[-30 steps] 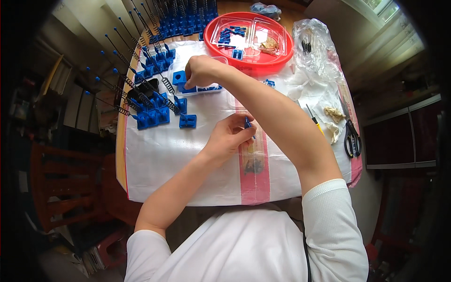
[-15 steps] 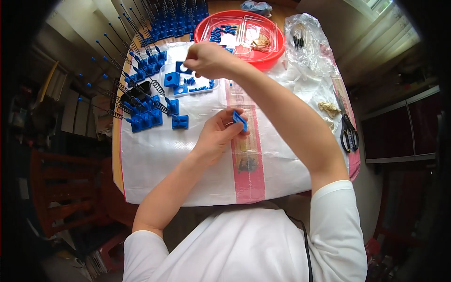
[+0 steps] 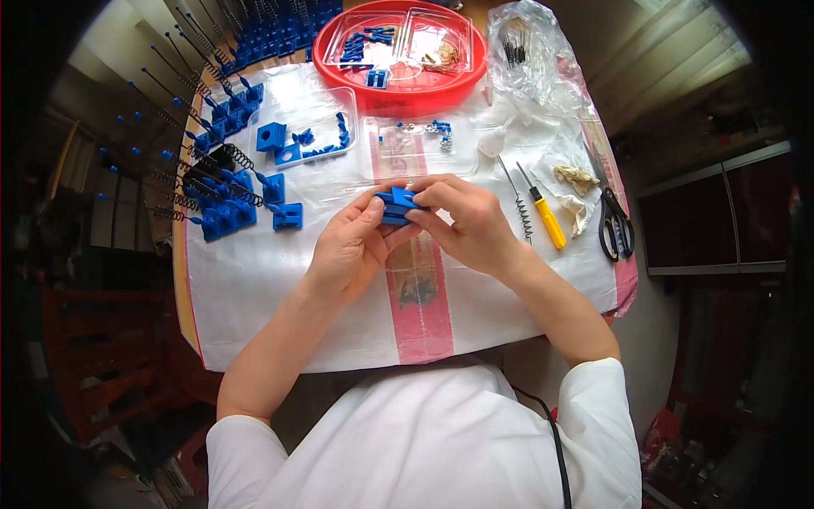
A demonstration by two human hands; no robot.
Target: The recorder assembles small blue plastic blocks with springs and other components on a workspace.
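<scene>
Both hands meet over the middle of the white sheet [image 3: 280, 288]. My left hand [image 3: 348, 246] and my right hand [image 3: 466, 222] together pinch a small blue plastic block [image 3: 394, 205] between thumbs and fingers, held just above the table. A clear tray [image 3: 301, 127] with more blue parts lies beyond my left hand. Loose blue blocks [image 3: 287, 216] sit to the left of it.
A red round tray [image 3: 400, 89] with clear boxes of parts stands at the back. Blue pieces with springs and rods [image 3: 203, 182] crowd the left. A yellow-handled screwdriver [image 3: 547, 222], a spring [image 3: 521, 216], scissors [image 3: 615, 225] and clear bags [image 3: 530, 51] lie on the right.
My right hand has drawn back from the clear tray on the left to the middle, carrying a blue block. The left hand now grips that block together with it.
</scene>
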